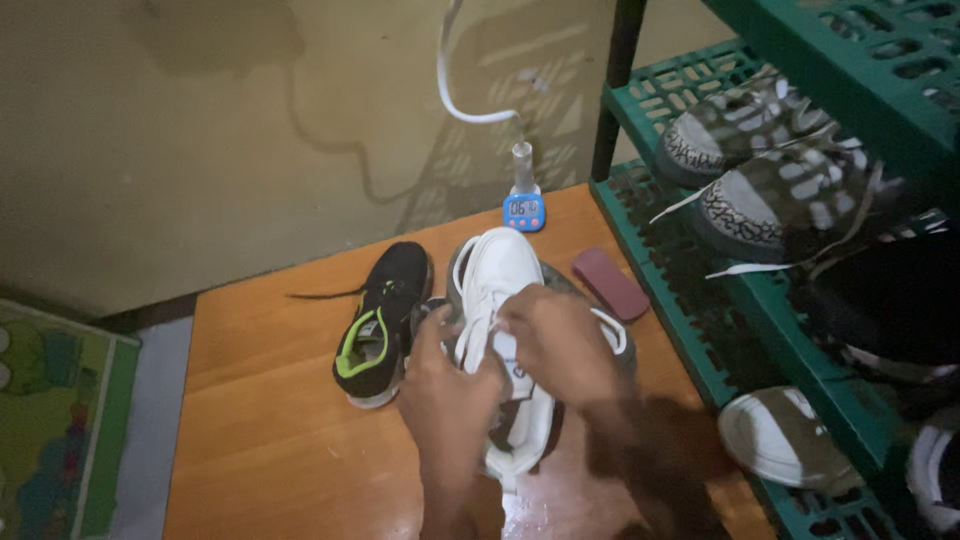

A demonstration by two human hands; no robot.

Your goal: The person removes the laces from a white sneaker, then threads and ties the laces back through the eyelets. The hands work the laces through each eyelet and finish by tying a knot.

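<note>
At frame centre we grip the white sneaker (505, 300) on the wooden table (270, 420), our left hand (445, 385) and right hand (560, 345) clenched on its laces and hiding its tongue; right, the green rack (690, 330) holds grey sneakers (740, 170), partly cut off

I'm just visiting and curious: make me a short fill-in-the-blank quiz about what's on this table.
1. Both hands, the left hand and the right hand, are on a ____ shoe.
2. The black shoe beside it has a ____ lining.
3. The small timer at the table's far edge is ____.
4. The shelf rack is ____.

Missing words: white; green; blue; green
</note>
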